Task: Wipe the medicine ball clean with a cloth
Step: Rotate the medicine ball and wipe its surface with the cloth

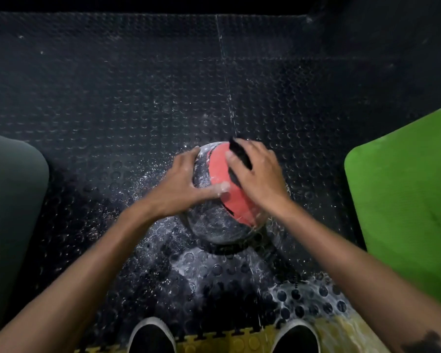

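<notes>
A black medicine ball with a red band sits on the studded black floor mat, dusted with white powder. My left hand lies spread on the ball's left side, thumb reaching onto the red band. My right hand presses a dark cloth against the ball's upper right; the fingers curl over the cloth, and most of it is hidden under the palm.
White powder and wet patches spread over the floor mat around the ball. A green padded block stands at the right, a grey-green one at the left. Two black shoes show at the bottom edge, on yellow tiles.
</notes>
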